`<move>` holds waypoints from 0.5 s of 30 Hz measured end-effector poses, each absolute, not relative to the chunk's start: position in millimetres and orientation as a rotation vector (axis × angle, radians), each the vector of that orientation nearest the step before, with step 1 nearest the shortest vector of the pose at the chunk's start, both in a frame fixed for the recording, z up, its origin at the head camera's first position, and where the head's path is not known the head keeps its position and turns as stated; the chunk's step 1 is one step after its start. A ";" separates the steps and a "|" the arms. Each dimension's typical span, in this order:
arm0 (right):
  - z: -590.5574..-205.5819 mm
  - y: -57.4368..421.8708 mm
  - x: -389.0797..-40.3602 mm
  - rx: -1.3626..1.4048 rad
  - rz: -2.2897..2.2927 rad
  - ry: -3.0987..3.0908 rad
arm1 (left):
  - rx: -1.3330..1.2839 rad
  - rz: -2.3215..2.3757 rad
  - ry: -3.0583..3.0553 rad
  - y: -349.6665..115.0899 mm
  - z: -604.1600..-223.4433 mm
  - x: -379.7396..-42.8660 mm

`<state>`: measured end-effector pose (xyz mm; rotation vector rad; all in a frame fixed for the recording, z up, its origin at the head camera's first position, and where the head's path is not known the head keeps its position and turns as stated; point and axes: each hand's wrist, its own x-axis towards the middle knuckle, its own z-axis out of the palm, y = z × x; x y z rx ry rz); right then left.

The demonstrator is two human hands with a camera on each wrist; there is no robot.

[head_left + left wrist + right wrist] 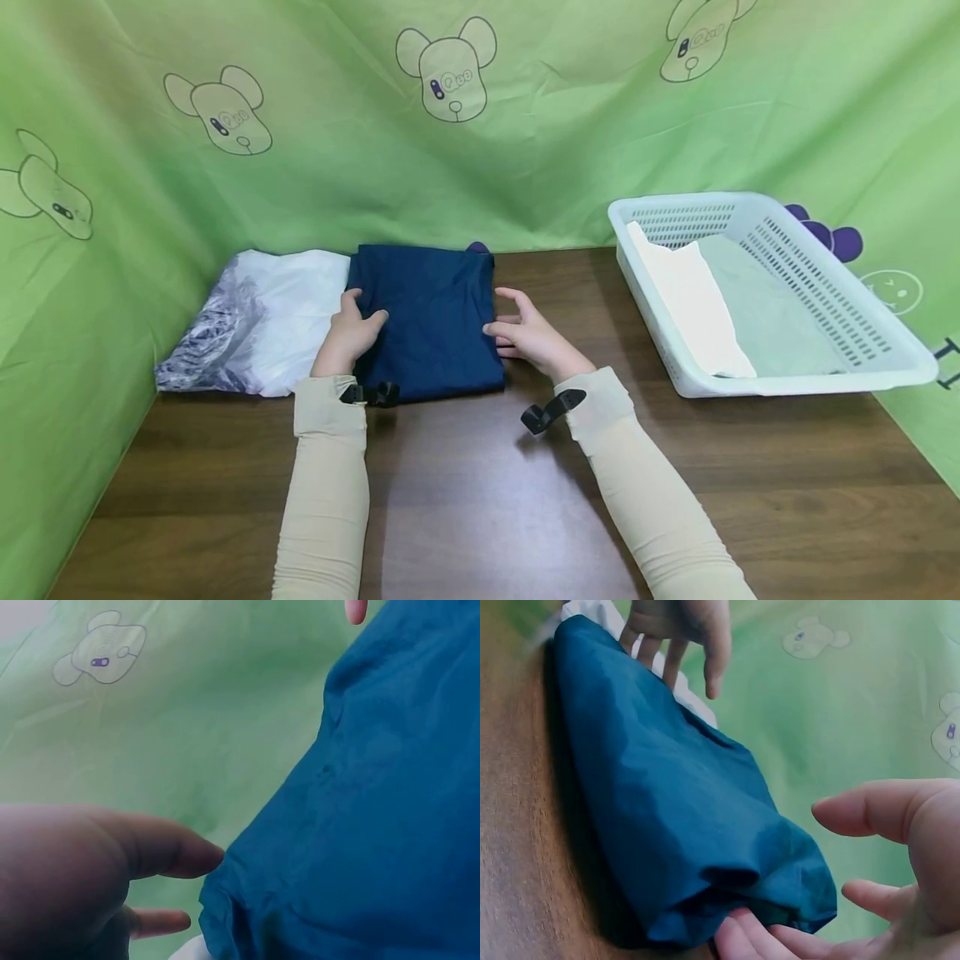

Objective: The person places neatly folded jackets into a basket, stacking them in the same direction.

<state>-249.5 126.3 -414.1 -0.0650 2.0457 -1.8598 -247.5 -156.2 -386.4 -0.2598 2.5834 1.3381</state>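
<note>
A folded dark blue cloth [427,325] lies flat on the brown table, its exact kind not clear from the folds. At its left edge is my left hand [351,335], thumb spread over the blue fabric and other fingers by the border with a folded white and grey cloth [300,304]. My right hand [534,337] is at the opposite edge, thumb apart from the fingers. In the right wrist view some fingertips [742,934] touch the blue cloth's lower edge, partly hidden by it, while the thumb stays off the fabric. Neither hand pinches the cloth.
On the right stands a white plastic basket [795,385] with slotted walls, a white cloth [693,308] lying inside along its left wall. A green printed curtain [540,167] hangs behind and beside the table [480,500].
</note>
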 end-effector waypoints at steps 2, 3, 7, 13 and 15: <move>-414.4 128.9 -251.2 -0.030 -1.867 2.010 | -0.270 1.340 2.585 -155.5 -387.3 -248.0; -414.3 130.5 -252.1 -0.020 -1.861 2.001 | -0.270 1.340 2.588 -155.0 -388.0 -248.4; -413.1 137.3 -255.6 -0.025 -1.797 2.038 | -0.244 1.395 2.557 -150.4 -391.6 -250.2; -409.8 146.0 -258.5 -0.128 -1.655 2.175 | -0.196 1.440 2.472 -143.3 -394.9 -251.4; -408.6 149.3 -259.5 -0.145 -1.633 2.186 | -0.176 1.434 2.450 -141.4 -395.3 -252.1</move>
